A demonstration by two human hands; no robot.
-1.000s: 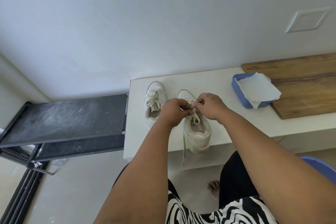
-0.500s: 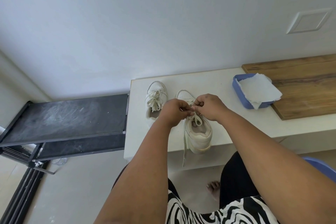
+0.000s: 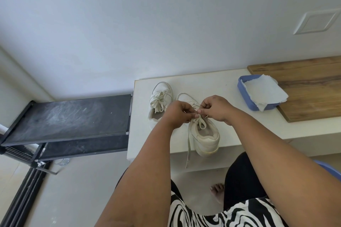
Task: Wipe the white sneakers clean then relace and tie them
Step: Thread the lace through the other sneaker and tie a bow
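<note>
Pinching the lace [image 3: 199, 120] over the near sneaker [image 3: 204, 135], the left hand [image 3: 178, 114] and right hand [image 3: 215, 107] meet fingertip to fingertip; its heel overhangs the tabletop's [image 3: 203, 83] front edge (one lace end dangles below). The second sneaker [image 3: 160, 100], bow tied, sits by the left edge.

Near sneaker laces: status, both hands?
Left hand and right hand both pinch the laces over the near sneaker. One lace end hangs off the table edge. Far sneaker already tied. Nothing in the way.
</note>
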